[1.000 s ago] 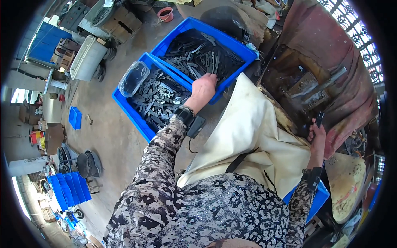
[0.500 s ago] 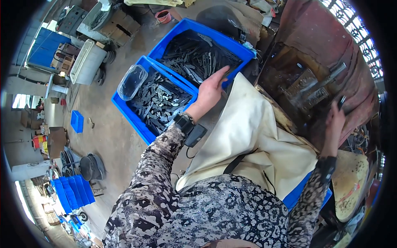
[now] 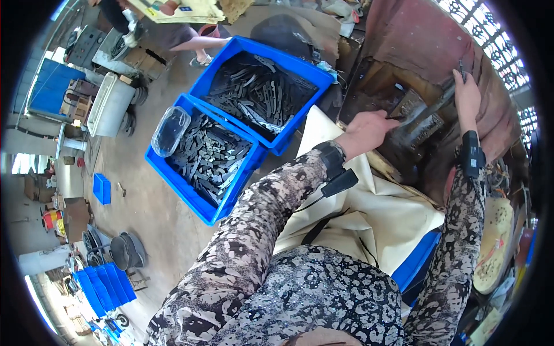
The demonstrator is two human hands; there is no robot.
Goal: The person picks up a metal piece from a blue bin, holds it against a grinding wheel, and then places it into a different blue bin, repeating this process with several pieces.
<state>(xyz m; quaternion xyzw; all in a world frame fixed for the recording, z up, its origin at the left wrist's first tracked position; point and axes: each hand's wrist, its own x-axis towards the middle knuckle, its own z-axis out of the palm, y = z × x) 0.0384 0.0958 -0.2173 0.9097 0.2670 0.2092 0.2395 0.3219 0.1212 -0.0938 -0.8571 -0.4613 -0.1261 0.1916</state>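
My left hand (image 3: pixel 365 134) is closed at the near side of a wet, brown metal fixture (image 3: pixel 424 118), with a small dark piece (image 3: pixel 392 123) at its fingertips. Higher and to the right, my right hand (image 3: pixel 468 98) pinches a slim dark piece (image 3: pixel 462 70) in front of a reddish-brown sheet (image 3: pixel 415 34). Exactly what either piece is cannot be made out. Two blue bins stand to the left: the far bin (image 3: pixel 199 81) holds dark, flat, elongated metal pieces (image 3: pixel 259 92), and the near bin (image 3: pixel 184 199) holds shorter grey ones (image 3: pixel 210 153). A cream apron (image 3: pixel 369 202) covers my lap.
A clear plastic tub (image 3: pixel 171 131) rests on the near bin's corner. Beyond the bins, another person's leg (image 3: pixel 199 44) shows beside cardboard. On the floor at left are a small blue box (image 3: pixel 102 188) and dark buckets (image 3: pixel 127 251). A worn, cream-coloured pad (image 3: pixel 495 245) lies at right.
My left hand has swung right from above the bins to the fixture and closed. My right hand has risen along the reddish sheet with its dark piece. A person's leg has appeared at top left.
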